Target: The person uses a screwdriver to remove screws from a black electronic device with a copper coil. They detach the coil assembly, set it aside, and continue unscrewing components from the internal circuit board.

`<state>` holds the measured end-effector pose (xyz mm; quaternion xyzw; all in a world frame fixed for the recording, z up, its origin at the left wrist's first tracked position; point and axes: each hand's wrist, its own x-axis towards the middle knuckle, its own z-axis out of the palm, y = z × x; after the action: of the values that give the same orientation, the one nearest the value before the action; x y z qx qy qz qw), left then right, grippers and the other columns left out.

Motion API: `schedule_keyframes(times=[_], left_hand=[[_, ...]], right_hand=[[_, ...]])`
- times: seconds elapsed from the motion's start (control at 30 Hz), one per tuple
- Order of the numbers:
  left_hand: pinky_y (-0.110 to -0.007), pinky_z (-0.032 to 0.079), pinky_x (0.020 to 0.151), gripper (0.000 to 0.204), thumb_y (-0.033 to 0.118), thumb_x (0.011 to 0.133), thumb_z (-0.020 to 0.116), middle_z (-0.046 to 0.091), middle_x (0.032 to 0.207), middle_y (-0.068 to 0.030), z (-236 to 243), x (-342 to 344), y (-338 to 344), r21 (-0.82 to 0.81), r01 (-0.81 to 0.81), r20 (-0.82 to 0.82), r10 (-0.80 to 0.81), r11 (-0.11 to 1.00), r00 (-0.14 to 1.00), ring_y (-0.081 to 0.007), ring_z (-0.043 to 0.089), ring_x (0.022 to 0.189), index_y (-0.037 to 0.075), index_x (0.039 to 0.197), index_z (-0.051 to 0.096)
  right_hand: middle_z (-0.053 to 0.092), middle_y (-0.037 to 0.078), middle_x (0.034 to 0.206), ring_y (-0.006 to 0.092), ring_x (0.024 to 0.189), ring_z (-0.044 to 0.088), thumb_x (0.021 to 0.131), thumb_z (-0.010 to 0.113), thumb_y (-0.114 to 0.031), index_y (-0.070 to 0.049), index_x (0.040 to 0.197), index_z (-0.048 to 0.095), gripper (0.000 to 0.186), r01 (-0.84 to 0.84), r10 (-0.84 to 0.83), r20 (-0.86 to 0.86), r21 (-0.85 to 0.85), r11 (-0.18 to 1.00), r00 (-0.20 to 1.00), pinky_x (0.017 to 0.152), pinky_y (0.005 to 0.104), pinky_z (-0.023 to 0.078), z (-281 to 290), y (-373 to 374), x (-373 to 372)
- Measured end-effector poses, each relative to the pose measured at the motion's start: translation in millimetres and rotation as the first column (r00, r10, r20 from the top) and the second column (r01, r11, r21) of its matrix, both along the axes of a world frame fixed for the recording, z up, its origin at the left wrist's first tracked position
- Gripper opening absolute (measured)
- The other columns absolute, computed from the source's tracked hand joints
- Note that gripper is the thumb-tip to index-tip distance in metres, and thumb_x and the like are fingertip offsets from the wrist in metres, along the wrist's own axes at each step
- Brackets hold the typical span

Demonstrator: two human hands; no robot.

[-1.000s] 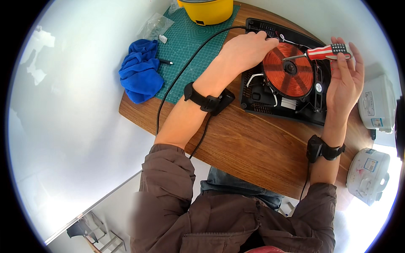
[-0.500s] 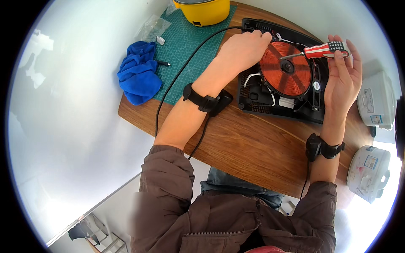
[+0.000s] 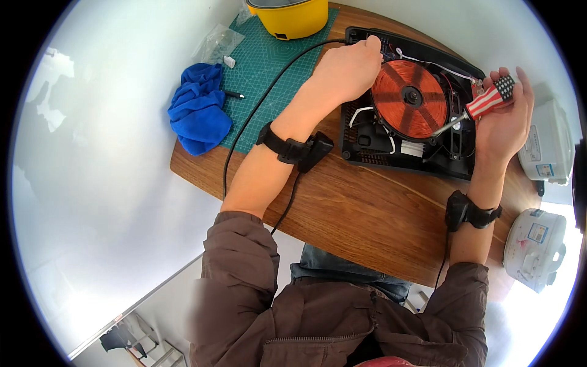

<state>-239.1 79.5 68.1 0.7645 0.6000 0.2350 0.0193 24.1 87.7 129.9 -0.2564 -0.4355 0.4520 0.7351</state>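
An opened induction cooker base [image 3: 385, 160] lies on the table, its round copper coil [image 3: 400, 76] exposed among wires and black parts. My left hand [image 3: 350, 68] is over the base's far left corner, fingers pinched together. What they hold, if anything, is hidden. At the base's right side, my right hand [image 3: 507, 128] holds a screwdriver [image 3: 482, 106] with a red-and-white striped, dark-ended handle. Its shaft slants down and left, the tip near the coil's lower right rim.
A green cutting mat [image 3: 278, 76] lies left, with a blue cloth [image 3: 199, 113], a clear plastic bag [image 3: 218, 43] and a yellow pot [image 3: 296, 21]. A black cable [image 3: 247, 116] crosses it. Two white appliances [image 3: 546, 144] stand at the right. The wooden table's edge [image 3: 330, 241] is near me.
The screwdriver has turned in my right hand: its tip has swung from the coil's centre to its lower right rim. My left hand has shifted slightly left.
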Motion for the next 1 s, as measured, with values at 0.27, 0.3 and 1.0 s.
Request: schedule_keyframes(times=[0.27,0.3,1.0], left_hand=[[-0.052,0.055,0.072,0.022,0.024,0.108,0.047,0.069,0.088,-0.0227,26.2,9.6,-11.4,0.082,0.049,0.122,-0.058,0.995,0.991,-0.0439,0.068,0.084,0.003,0.107,0.048],[-0.053,0.054,0.072,0.022,0.025,0.108,0.048,0.068,0.088,-0.0228,31.1,14.5,-14.3,0.077,0.082,0.170,-0.094,0.994,0.981,-0.0440,0.068,0.084,0.003,0.108,0.048],[-0.043,0.049,0.075,0.025,0.020,0.107,0.046,0.063,0.085,-0.0207,61.3,107.4,-24.7,0.114,0.392,0.840,-0.300,0.913,0.453,-0.0339,0.063,0.081,-0.005,0.104,0.053]], right_hand=[[0.062,0.005,0.085,0.0090,0.072,0.056,0.097,0.071,-0.008,0.003,0.109,0.068,0.017,-0.041,0.059,0.451,-0.048,0.998,0.891,0.061,0.0241,0.045,20.1,-4.8,20.0],[0.063,0.001,0.084,0.0056,0.075,0.056,0.093,0.076,-0.006,0.001,0.106,0.071,0.016,0.054,0.010,0.583,-0.092,0.994,0.812,0.064,0.0208,0.045,24.1,-10.7,17.2],[0.069,-0.001,0.092,0.0059,0.085,0.062,0.091,0.074,0.000,0.000,0.102,0.071,0.011,-0.041,-0.031,0.828,0.066,0.997,0.559,0.076,0.0202,0.050,26.6,-16.1,23.7]])
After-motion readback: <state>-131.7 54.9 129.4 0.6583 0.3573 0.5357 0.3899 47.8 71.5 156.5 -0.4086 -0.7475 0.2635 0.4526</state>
